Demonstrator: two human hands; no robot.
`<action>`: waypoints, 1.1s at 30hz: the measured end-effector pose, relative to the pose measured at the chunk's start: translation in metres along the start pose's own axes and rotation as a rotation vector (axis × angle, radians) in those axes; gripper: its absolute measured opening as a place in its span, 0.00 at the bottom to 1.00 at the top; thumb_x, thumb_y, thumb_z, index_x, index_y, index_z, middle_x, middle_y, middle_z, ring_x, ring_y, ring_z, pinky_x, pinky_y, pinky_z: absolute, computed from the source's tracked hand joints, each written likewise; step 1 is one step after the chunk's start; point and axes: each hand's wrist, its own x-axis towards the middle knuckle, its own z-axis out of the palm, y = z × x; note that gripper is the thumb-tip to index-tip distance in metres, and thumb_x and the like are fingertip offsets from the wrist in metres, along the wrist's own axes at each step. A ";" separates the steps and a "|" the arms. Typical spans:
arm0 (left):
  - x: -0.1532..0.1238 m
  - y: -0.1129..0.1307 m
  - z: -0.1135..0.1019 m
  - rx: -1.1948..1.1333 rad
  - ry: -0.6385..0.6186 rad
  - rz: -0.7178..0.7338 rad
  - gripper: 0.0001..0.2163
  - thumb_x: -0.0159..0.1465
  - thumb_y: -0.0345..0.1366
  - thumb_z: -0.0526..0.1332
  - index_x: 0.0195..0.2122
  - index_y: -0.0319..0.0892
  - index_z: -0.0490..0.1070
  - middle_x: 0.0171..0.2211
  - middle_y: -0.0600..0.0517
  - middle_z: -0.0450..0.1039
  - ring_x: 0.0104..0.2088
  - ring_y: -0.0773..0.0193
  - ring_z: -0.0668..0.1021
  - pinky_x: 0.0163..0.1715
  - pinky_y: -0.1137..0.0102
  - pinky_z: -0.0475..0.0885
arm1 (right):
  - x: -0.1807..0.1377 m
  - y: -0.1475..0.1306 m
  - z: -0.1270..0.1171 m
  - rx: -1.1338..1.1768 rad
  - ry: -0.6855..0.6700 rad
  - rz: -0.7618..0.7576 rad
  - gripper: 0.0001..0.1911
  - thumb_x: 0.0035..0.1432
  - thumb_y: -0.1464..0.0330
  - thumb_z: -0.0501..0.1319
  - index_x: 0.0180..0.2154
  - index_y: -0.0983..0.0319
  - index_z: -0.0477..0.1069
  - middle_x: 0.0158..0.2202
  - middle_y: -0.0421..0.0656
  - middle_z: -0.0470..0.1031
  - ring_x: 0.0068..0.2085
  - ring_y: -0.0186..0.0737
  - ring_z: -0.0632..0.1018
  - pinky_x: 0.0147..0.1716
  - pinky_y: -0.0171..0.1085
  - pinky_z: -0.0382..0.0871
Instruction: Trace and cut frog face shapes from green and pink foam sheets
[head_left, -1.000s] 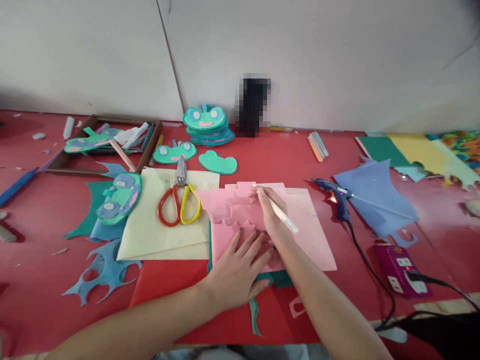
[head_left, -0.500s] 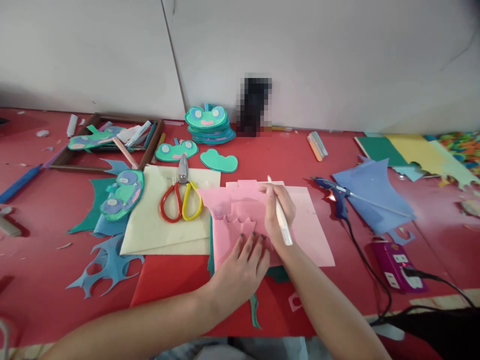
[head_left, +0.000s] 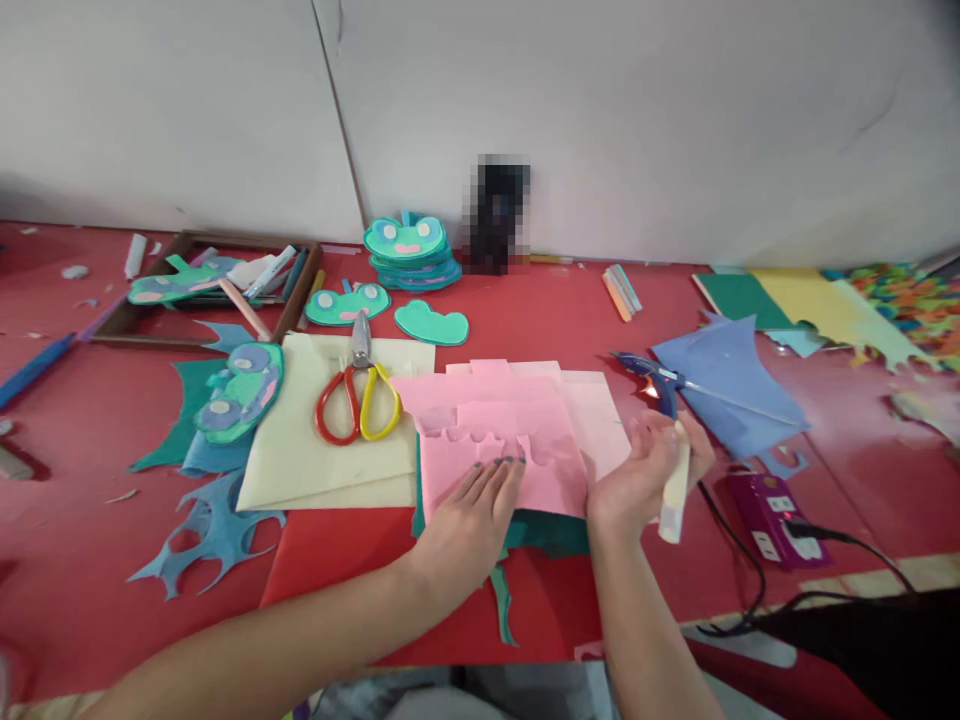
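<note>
My left hand (head_left: 471,522) lies flat, fingers stretched out, on a pink foam sheet (head_left: 501,445) with a notched cut edge, pressing it on the red table (head_left: 90,500). My right hand (head_left: 649,470) hovers palm up at the right edge of the pink sheets, its fingers loosely curled round a white pen-like stick (head_left: 675,485). More pale pink sheets (head_left: 592,410) lie beneath and to the right.
Red and yellow scissors (head_left: 358,395) rest on a cream sheet (head_left: 300,460) to the left. A blue glue gun (head_left: 651,378) with a black cord lies right, by a purple power strip (head_left: 769,505). Green frog cutouts (head_left: 409,250), foam scraps and a wooden tray (head_left: 202,290) sit behind.
My right hand lifted off the pink sheet and swung right with the white stick, turning palm up. My left hand stayed pressed on the sheet.
</note>
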 end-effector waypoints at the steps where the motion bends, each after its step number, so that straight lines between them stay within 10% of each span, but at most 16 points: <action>1: 0.001 -0.001 -0.001 -0.054 0.004 -0.034 0.26 0.60 0.21 0.46 0.61 0.30 0.47 0.55 0.39 0.65 0.55 0.60 0.69 0.54 0.65 0.65 | -0.001 0.000 -0.002 0.013 0.027 0.009 0.10 0.59 0.65 0.51 0.43 0.59 0.62 0.37 0.41 0.67 0.43 0.39 0.73 0.47 0.48 0.66; 20: -0.012 0.022 -0.020 0.362 0.132 0.139 0.23 0.62 0.27 0.46 0.60 0.32 0.54 0.57 0.41 0.64 0.58 0.53 0.65 0.57 0.61 0.61 | -0.021 0.006 0.012 0.114 -0.291 0.331 0.11 0.58 0.60 0.54 0.40 0.59 0.64 0.34 0.40 0.72 0.33 0.35 0.74 0.33 0.35 0.68; 29: -0.009 0.017 0.002 0.151 0.021 0.047 0.24 0.65 0.46 0.47 0.55 0.35 0.62 0.54 0.43 0.66 0.55 0.52 0.67 0.52 0.60 0.64 | -0.008 0.027 0.001 0.106 -0.343 0.460 0.14 0.56 0.58 0.56 0.41 0.58 0.64 0.37 0.40 0.71 0.36 0.37 0.76 0.34 0.37 0.70; 33: 0.000 0.006 -0.002 0.033 0.007 0.060 0.17 0.66 0.38 0.47 0.54 0.40 0.63 0.51 0.47 0.69 0.50 0.60 0.71 0.47 0.65 0.66 | -0.008 0.026 0.001 0.100 -0.343 0.454 0.14 0.56 0.59 0.56 0.41 0.58 0.64 0.36 0.40 0.71 0.35 0.37 0.76 0.34 0.37 0.70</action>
